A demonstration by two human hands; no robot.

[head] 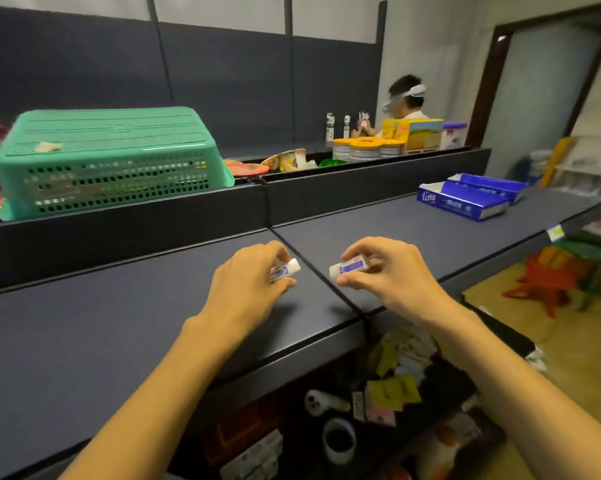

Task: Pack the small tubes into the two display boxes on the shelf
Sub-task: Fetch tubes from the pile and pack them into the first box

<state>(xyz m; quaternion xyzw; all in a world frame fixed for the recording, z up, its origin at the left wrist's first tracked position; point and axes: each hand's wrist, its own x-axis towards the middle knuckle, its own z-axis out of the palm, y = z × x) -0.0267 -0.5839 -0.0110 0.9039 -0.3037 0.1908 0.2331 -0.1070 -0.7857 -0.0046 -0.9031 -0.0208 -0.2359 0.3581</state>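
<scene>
My left hand point(249, 284) grips a small white tube with a blue label point(287, 268) just above the dark shelf top point(119, 327). My right hand point(389, 271) pinches a second small white tube point(349, 266), its cap end pointing left. The two hands hover close together near the seam between two shelf panels. Two blue display boxes point(465, 200) stand side by side on the shelf at the far right, well away from both hands. What lies inside them is hidden from this angle.
An upturned green plastic basket point(112, 161) sits behind the shelf's back rail at the left. Cans, bottles and cartons point(368, 147) line the far side, where another person with a headset stands. A lower shelf point(378, 403) holds assorted packets and a cup.
</scene>
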